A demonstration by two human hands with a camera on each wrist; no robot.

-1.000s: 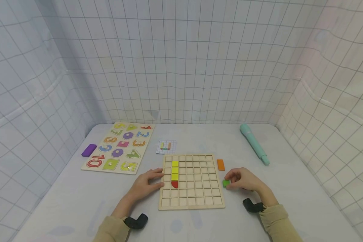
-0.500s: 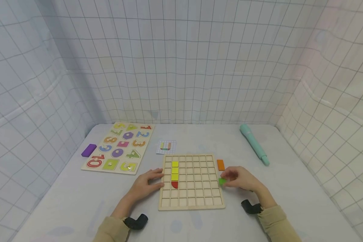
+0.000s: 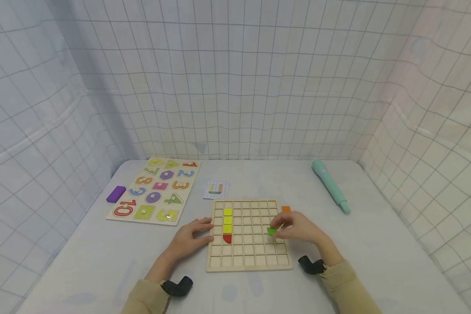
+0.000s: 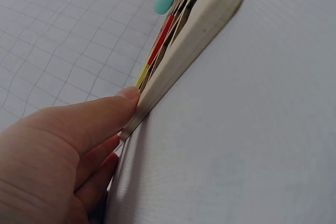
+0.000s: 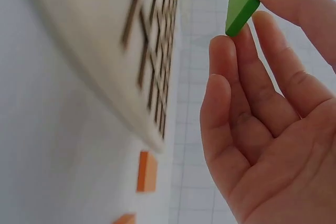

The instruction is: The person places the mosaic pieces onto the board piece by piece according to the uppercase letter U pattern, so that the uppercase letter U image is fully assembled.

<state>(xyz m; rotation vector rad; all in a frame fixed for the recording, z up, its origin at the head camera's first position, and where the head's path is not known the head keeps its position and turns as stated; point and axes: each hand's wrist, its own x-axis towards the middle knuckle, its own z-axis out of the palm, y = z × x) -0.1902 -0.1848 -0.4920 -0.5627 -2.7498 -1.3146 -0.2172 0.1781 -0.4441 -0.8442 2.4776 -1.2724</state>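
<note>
My right hand [image 3: 301,226] pinches a small green square tile [image 3: 272,231] between thumb and fingertips, over the right part of the wooden grid board [image 3: 249,250]. In the right wrist view the green tile [image 5: 240,6] is tilted and held up off the board. Against the board's left edge rests my left hand [image 3: 186,240], fingers relaxed and slightly spread. Its thumb tip [image 4: 129,93] touches the board's side in the left wrist view. A column of yellow square tiles [image 3: 227,220] lies in the grid, with a red quarter-round tile [image 3: 227,238] directly below.
Just right of the board lies an orange tile [image 3: 286,209], partly behind my right hand. A small pattern card [image 3: 216,190] is behind the board. To the left are a number puzzle board [image 3: 160,186] and a purple block [image 3: 116,194]. A teal tube [image 3: 331,186] lies back right.
My right hand has lifted the green tile from the table beside the board and carried it left over the grid. The left hand stays at the board's edge.
</note>
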